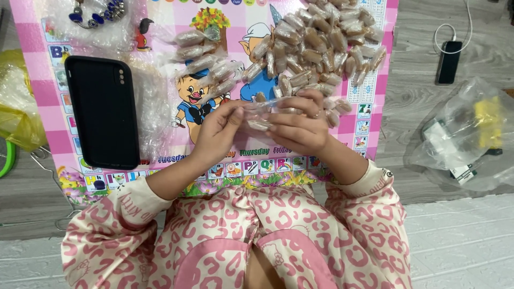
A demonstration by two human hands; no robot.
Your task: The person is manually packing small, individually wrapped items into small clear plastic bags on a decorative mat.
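Note:
Both my hands meet over the middle of a pink picture board (375, 64). My left hand (217, 131) and my right hand (297, 126) pinch one small clear-wrapped brown piece (259, 124) between the fingertips. Just beyond them lies a big heap of the same wrapped brown pieces (316, 48). A short row of wrapped pieces (206, 64) lies to the left of the heap. Loose clear wrappers (150, 112) lie beside my left hand.
A black phone (101, 109) lies on the board's left side, beads (99, 13) in plastic above it. On the grey floor to the right are a charging phone (448, 61) and a clear plastic bag (471, 134). A yellow bag (16, 118) sits far left.

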